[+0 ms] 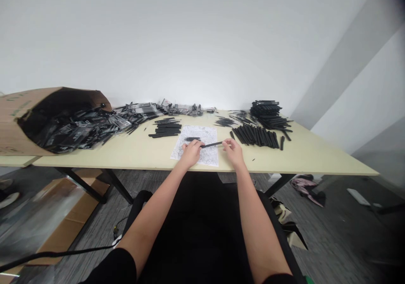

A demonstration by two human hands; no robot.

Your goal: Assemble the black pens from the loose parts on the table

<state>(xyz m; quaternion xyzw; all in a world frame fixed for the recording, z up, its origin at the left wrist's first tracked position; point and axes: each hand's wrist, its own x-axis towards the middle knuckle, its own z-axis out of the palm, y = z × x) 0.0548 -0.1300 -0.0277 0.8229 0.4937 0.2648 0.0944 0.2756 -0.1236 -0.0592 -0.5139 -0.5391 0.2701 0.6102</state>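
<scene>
A slim black pen point(212, 144) spans the gap between my hands, lying nearly level just above a sheet of paper point(209, 160) covered in scribbles. My left hand point(191, 153) is closed around the pen's left end, over the paper. At its right end, the fingers of my right hand point(233, 151) pinch it, just past the sheet's right edge. A dark patch point(192, 139) shows on the paper beyond my left hand; whether it is ink or small pieces I cannot tell. Fingertips partly cover both pen ends.
Left, an open cardboard box point(34, 102) spills black packets point(82, 134) onto the table point(142, 159). Black pens point(166, 128) lie left of the paper. A row of thicker black pens point(256, 135), thin black pieces point(224, 122) and a stacked pile point(267, 113) are at right.
</scene>
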